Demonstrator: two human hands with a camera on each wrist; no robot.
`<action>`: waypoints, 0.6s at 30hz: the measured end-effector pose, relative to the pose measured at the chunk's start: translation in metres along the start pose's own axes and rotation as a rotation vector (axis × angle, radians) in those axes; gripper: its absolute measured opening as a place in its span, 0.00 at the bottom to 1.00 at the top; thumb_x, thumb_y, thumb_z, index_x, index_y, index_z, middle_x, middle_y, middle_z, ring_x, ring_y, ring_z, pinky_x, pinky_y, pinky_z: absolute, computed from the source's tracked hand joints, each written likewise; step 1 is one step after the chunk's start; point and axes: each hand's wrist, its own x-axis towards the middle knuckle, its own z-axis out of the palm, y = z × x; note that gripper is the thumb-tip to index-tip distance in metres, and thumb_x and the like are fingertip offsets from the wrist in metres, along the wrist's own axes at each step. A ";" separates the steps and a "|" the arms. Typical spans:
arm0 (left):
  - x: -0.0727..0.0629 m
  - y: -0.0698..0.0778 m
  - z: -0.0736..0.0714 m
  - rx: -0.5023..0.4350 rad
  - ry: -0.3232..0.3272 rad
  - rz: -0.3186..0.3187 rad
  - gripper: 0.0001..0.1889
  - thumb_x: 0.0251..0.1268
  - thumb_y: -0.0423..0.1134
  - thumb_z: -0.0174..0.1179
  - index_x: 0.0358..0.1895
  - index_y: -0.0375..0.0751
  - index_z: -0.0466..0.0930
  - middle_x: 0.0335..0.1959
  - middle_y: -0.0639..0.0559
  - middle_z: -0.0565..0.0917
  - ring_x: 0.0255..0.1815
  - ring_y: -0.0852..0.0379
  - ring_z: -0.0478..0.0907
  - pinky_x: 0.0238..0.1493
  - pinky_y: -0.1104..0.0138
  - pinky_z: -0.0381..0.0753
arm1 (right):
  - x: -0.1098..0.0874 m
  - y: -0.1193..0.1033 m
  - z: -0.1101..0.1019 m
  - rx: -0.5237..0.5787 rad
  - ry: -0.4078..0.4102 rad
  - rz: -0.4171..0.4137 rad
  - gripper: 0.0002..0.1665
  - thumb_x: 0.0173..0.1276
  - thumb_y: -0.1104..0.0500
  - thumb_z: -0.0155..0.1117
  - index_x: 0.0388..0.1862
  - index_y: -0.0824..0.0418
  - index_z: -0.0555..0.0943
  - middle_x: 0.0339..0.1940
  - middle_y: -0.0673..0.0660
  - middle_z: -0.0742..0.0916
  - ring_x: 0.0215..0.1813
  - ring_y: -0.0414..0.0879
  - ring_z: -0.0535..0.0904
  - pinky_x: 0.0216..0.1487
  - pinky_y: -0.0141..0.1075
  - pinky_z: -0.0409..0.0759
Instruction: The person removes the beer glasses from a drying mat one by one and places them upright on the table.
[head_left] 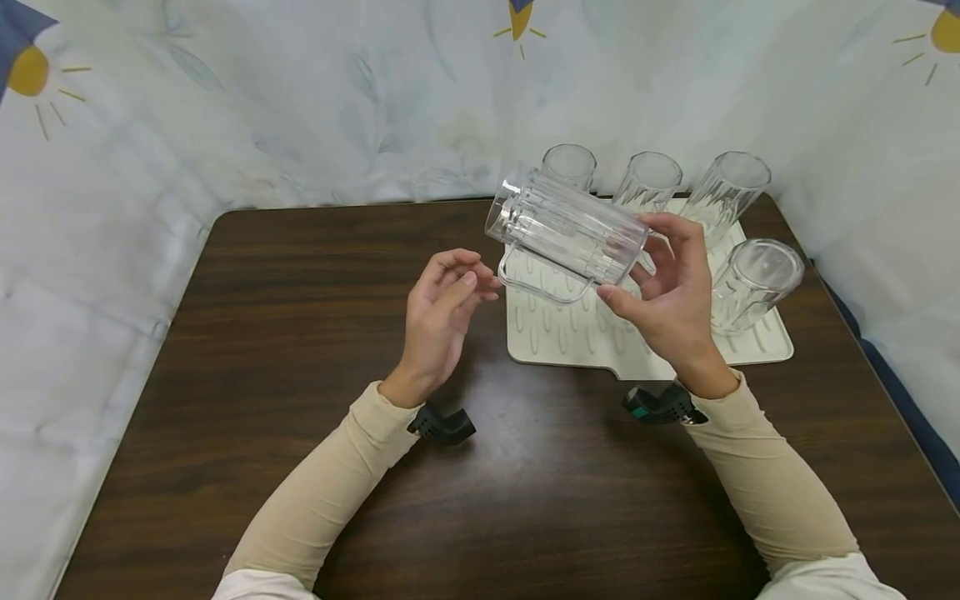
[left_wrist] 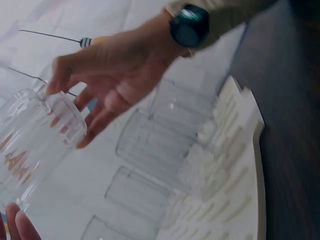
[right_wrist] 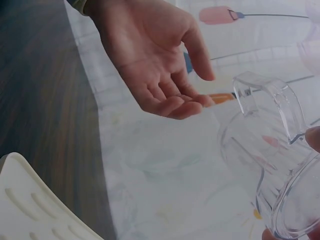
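A clear mug [head_left: 570, 229] with ribbed sides is held up in the air, lying nearly sideways. My right hand [head_left: 671, 292] grips it round its right end, thumb below and fingers above. The mug's handle [head_left: 543, 283] hangs on the lower side, towards my left hand [head_left: 442, 321]. That left hand is raised beside the mug's left end with fingers loosely bent and nothing in it. In the right wrist view a gap separates the left hand [right_wrist: 155, 65] from the handle [right_wrist: 275, 100]. Below the mug is a white ridged drying tray [head_left: 562, 350].
Several more clear glass vessels stand on the tray: one at the back [head_left: 570, 162], others at the back right [head_left: 731, 183], and one at the right side [head_left: 753, 283]. Dark wooden tabletop [head_left: 300, 333] extends left and front. A patterned white curtain [head_left: 300, 108] hangs behind.
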 end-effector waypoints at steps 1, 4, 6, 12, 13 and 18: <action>-0.001 0.000 0.000 -0.048 -0.001 -0.024 0.12 0.75 0.26 0.46 0.51 0.43 0.75 0.41 0.55 0.84 0.46 0.58 0.84 0.51 0.69 0.85 | 0.000 0.001 0.000 -0.002 0.000 -0.001 0.44 0.51 0.81 0.75 0.65 0.64 0.69 0.65 0.58 0.76 0.64 0.51 0.78 0.62 0.35 0.86; -0.002 0.000 0.002 -0.149 -0.009 -0.084 0.13 0.75 0.27 0.44 0.52 0.44 0.75 0.42 0.54 0.83 0.47 0.57 0.83 0.53 0.68 0.85 | -0.001 0.002 0.001 -0.009 0.000 -0.007 0.44 0.51 0.80 0.76 0.65 0.64 0.69 0.66 0.58 0.76 0.64 0.52 0.77 0.62 0.35 0.86; -0.003 -0.001 0.003 -0.191 -0.013 -0.124 0.14 0.75 0.27 0.43 0.52 0.44 0.75 0.43 0.54 0.83 0.47 0.56 0.82 0.54 0.67 0.85 | -0.001 0.003 0.001 -0.011 0.002 -0.012 0.44 0.50 0.79 0.76 0.65 0.64 0.69 0.66 0.58 0.76 0.65 0.52 0.77 0.62 0.35 0.86; -0.004 -0.002 0.009 -0.301 -0.023 -0.205 0.16 0.74 0.28 0.39 0.53 0.44 0.76 0.44 0.54 0.82 0.48 0.57 0.81 0.58 0.65 0.84 | -0.003 0.007 0.001 -0.021 0.005 -0.022 0.44 0.51 0.78 0.77 0.66 0.65 0.69 0.66 0.59 0.75 0.65 0.52 0.77 0.63 0.36 0.86; -0.004 -0.002 0.010 -0.313 -0.025 -0.213 0.16 0.74 0.29 0.39 0.53 0.44 0.76 0.45 0.54 0.82 0.48 0.57 0.81 0.59 0.64 0.84 | -0.003 0.007 0.001 -0.024 0.004 -0.024 0.43 0.52 0.78 0.77 0.66 0.65 0.69 0.67 0.59 0.75 0.64 0.52 0.77 0.63 0.36 0.86; -0.004 -0.004 0.019 -0.356 -0.033 -0.240 0.17 0.75 0.28 0.38 0.53 0.45 0.76 0.44 0.55 0.81 0.52 0.57 0.82 0.62 0.65 0.83 | -0.003 0.009 0.002 -0.027 0.008 -0.025 0.44 0.51 0.78 0.77 0.66 0.65 0.68 0.67 0.59 0.75 0.64 0.52 0.77 0.63 0.36 0.86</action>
